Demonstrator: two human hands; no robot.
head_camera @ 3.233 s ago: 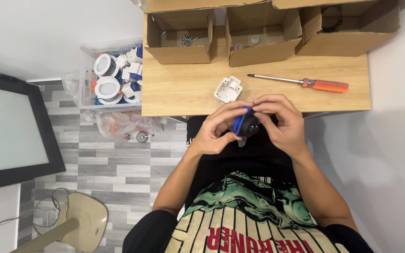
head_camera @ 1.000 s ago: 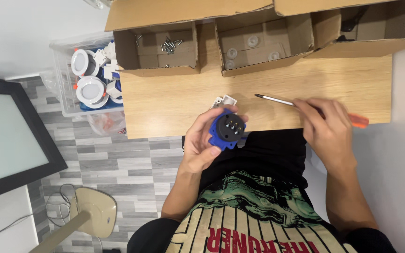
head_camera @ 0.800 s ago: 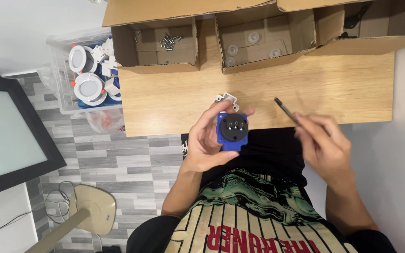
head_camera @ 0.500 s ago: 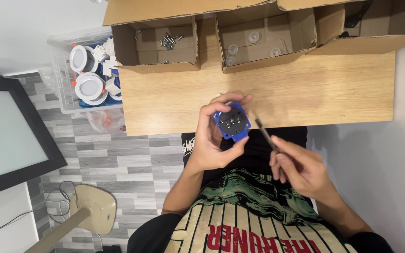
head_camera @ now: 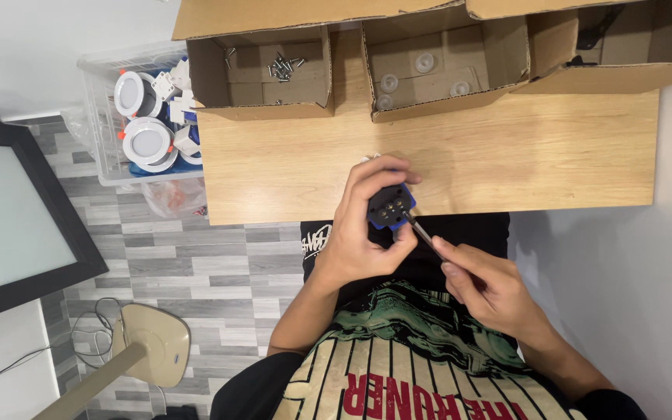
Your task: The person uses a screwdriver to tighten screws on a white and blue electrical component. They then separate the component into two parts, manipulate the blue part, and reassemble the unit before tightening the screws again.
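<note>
Where the right hand [head_camera: 491,292] lay on the orange-handled screwdriver out on the bench [head_camera: 507,155] a second ago, it now has the tool lifted clear and drawn in over the lap, its fingers clamped around the handle so that only the dark shaft [head_camera: 423,233] shows. The shaft slants up to the left and its tip now meets the face of the small blue and black part [head_camera: 389,208]. That part sits in the left hand [head_camera: 363,233], fingers wrapped around its sides and thumb under its lower edge, held just off the near edge of the bench above the black shirt. It has also turned since the screwdriver was picked up: the black face with its pale metal spots now tilts toward the incoming tip. Whether the tip is truly seated in a screw head I cannot tell at this size; it may only be touching the face. The change reads as the passage from fetching the tool to working on the part. Behind, the cardboard box of loose screws [head_camera: 278,68] and the box of pale round pieces [head_camera: 421,74] stand untouched, and the clear tub of white round lamps [head_camera: 145,128] remains at the bench's left end.
</note>
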